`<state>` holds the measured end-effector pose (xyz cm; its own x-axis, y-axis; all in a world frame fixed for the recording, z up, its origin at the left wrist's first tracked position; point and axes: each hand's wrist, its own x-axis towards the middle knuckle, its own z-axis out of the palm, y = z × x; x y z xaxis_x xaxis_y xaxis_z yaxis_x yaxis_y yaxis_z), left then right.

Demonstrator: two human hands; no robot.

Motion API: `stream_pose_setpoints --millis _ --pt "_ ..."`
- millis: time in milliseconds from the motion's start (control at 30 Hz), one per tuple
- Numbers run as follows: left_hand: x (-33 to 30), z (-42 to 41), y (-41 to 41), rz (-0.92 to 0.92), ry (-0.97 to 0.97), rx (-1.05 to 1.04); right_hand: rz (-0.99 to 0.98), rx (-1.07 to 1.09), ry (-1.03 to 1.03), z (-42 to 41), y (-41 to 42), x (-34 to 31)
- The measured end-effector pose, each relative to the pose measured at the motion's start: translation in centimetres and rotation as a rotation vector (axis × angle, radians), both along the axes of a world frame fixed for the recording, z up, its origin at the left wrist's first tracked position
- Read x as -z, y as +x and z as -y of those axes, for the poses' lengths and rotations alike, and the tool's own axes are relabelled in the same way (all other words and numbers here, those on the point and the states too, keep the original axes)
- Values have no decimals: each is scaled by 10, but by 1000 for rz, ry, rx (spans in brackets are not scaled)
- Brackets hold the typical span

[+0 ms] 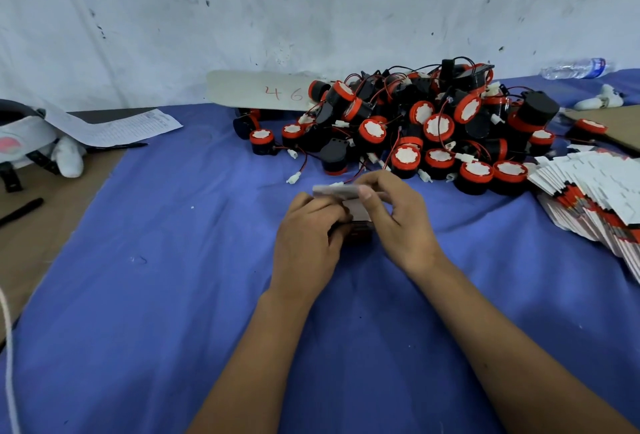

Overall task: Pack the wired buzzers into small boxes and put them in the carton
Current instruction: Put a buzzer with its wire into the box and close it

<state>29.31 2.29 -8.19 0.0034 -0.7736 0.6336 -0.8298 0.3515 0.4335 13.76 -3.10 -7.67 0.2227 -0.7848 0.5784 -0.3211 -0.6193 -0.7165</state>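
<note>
My left hand point(308, 226) and right hand point(398, 215) both gripped one small box point(349, 203) over the blue cloth point(156, 278), the right thumb and forefinger pinching its top flap. The box looked like light, thin card, easily creased; I judged it best held by its side walls. Beyond lay the heap of wired buzzers point(415, 125), hard shells with snag-prone leads, and flat boxes point(595, 198) at right. A scuffed white wall point(277, 11) stood behind.
</note>
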Motion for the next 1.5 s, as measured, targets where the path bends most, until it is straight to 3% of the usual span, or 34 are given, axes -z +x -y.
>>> stream_pose_setpoints --millis 167,433,700,1000,1367,1500 --pt "1 -3 -4 9 9 -15 117 -136 181 -3 0 1" --pt "3 -5 -4 -6 -46 -25 75 -208 281 1 -3 4" --pt "7 -9 -5 -20 -74 -68 66 -141 254 2 1 1" --pt "6 -7 -7 -364 -26 -210 107 -153 265 -1 -1 6" --pt "5 -3 7 -487 79 4 -10 -97 195 2 -4 9" --pt "4 3 21 -611 242 127 -19 -79 214 3 -5 8"
